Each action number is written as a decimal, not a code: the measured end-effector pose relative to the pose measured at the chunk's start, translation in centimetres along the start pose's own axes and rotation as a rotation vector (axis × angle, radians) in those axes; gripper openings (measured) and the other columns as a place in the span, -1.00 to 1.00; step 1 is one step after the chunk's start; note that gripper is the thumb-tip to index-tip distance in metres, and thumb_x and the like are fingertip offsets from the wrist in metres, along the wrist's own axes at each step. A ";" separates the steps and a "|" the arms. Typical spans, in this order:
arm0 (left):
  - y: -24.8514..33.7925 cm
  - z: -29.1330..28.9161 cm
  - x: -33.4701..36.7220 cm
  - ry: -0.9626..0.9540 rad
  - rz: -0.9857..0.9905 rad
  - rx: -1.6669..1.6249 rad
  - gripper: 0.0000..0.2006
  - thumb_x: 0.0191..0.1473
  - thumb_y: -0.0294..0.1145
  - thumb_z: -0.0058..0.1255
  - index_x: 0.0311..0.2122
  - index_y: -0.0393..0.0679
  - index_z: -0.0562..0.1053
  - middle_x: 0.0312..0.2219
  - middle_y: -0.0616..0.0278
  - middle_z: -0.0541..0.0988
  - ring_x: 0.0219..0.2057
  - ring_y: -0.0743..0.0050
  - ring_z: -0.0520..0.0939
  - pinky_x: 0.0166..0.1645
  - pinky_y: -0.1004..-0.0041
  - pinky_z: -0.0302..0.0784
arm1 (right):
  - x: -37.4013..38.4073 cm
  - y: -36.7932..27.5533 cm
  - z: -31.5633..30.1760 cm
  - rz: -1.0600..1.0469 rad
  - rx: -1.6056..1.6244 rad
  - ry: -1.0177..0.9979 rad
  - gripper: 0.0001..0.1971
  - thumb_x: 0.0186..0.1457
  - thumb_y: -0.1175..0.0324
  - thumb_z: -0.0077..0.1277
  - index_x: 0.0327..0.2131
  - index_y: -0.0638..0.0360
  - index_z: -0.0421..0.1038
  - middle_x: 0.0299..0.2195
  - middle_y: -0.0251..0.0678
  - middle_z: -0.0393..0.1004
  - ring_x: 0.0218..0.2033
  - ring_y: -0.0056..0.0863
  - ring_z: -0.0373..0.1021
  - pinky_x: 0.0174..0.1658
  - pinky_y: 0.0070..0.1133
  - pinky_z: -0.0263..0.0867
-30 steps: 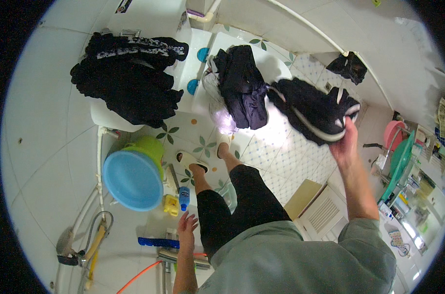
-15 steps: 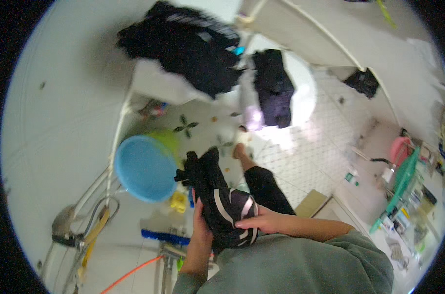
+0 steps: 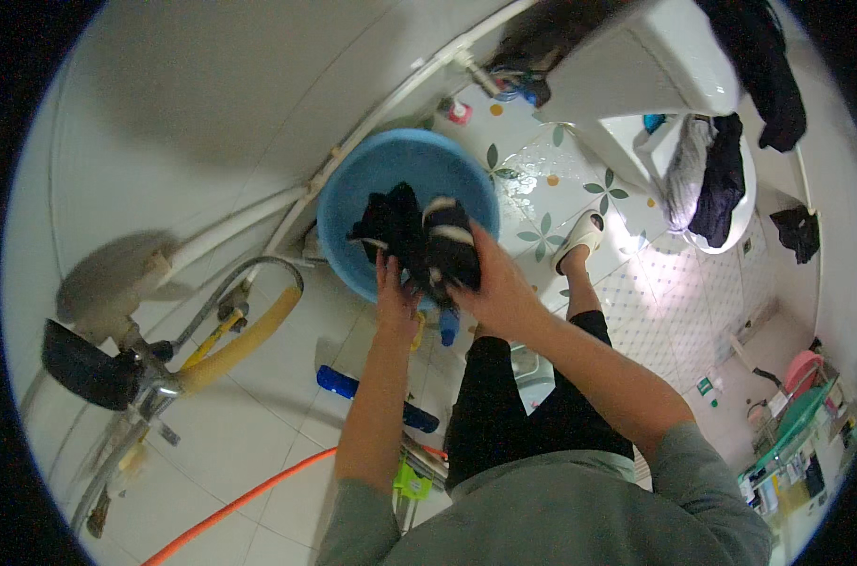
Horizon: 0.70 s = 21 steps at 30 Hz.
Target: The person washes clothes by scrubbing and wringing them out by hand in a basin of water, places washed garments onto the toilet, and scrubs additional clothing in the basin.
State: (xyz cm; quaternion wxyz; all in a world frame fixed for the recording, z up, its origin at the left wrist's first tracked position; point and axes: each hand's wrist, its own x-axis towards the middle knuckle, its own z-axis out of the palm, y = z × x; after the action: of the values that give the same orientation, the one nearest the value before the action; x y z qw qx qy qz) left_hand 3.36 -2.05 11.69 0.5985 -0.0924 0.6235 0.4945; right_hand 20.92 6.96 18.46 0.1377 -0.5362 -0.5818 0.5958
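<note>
Both my hands hold a folded bundle of black cloth (image 3: 453, 253) with white stripes over a round blue basin (image 3: 342, 179). I cannot make out what kind of article it is. My left hand (image 3: 395, 298) is closed round its near left side, by a loose dark part that spreads over the basin. At the right, my right hand (image 3: 500, 288) grips the striped part, thumb turned inward. Much of the basin's inside is hidden by the bundle and my hands.
Dark clothes (image 3: 721, 184) and a grey cloth (image 3: 688, 170) lie on the toilet at the right. More black clothing (image 3: 763, 71) hangs beyond it. A shower fitting (image 3: 150, 377), a blue brush head (image 3: 377, 398) and an orange hose (image 3: 249, 495) are at the left.
My view has swung left toward the basin. The black bundle has moved from in front of my body to over the basin, still held in both hands.
</note>
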 end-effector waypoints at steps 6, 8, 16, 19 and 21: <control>-3.6 -4.5 5.8 0.017 0.811 1.445 -0.24 0.02 -0.34 0.08 0.30 -0.10 0.00 0.28 -0.23 -0.07 0.28 -0.35 -0.02 0.26 -0.17 -0.02 | 7.6 7.0 5.8 -0.174 -0.193 0.115 -0.12 -0.13 0.27 0.17 0.28 0.08 -0.05 0.27 0.06 -0.08 0.23 0.20 -0.06 0.24 -0.16 0.02; -3.2 -3.7 7.5 0.017 0.826 1.554 -0.21 -0.03 -0.31 0.12 0.29 -0.11 0.02 0.28 -0.25 -0.11 0.28 -0.41 -0.08 0.26 -0.21 -0.03 | 8.2 9.6 7.7 -0.258 -0.729 -0.049 -0.18 -0.10 0.22 0.15 0.27 -0.08 0.03 0.30 0.02 -0.15 0.26 0.19 -0.10 0.24 -0.06 -0.02; -3.7 -5.3 13.7 0.141 0.789 1.783 -0.22 -0.09 -0.16 0.18 0.21 -0.17 0.11 0.26 -0.28 -0.08 0.28 -0.41 -0.08 0.24 -0.21 0.03 | 13.6 13.6 11.6 -0.285 -0.803 -0.205 -0.34 0.00 0.00 0.03 0.22 -0.26 0.15 0.30 -0.06 -0.08 0.30 0.06 -0.14 0.21 0.12 -0.14; -4.2 -5.5 14.6 0.086 0.732 1.815 -0.21 -0.09 -0.14 0.19 0.21 -0.20 0.12 0.24 -0.25 -0.03 0.26 -0.36 -0.01 0.22 -0.22 0.08 | 14.6 15.9 11.9 -0.199 -0.855 -0.301 -0.36 0.04 -0.10 -0.06 0.22 -0.28 0.15 0.29 -0.08 -0.03 0.31 0.02 -0.17 0.22 0.12 -0.19; -4.6 -7.3 16.0 0.034 0.692 1.925 -0.22 -0.07 -0.16 0.18 0.21 -0.25 0.13 0.23 -0.25 -0.02 0.26 -0.30 0.01 0.23 -0.20 0.06 | 15.4 16.4 12.8 -0.175 -0.910 -0.295 -0.36 0.08 -0.14 -0.11 0.23 -0.23 0.15 0.29 -0.08 -0.05 0.33 0.00 -0.23 0.24 0.12 -0.25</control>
State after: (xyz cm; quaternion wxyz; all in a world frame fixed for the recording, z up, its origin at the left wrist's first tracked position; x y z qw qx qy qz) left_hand -2.40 -2.03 -5.56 0.2344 0.6055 0.7571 -0.0718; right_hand 12.31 7.44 -5.87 -0.1452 -0.4011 -0.8395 0.3366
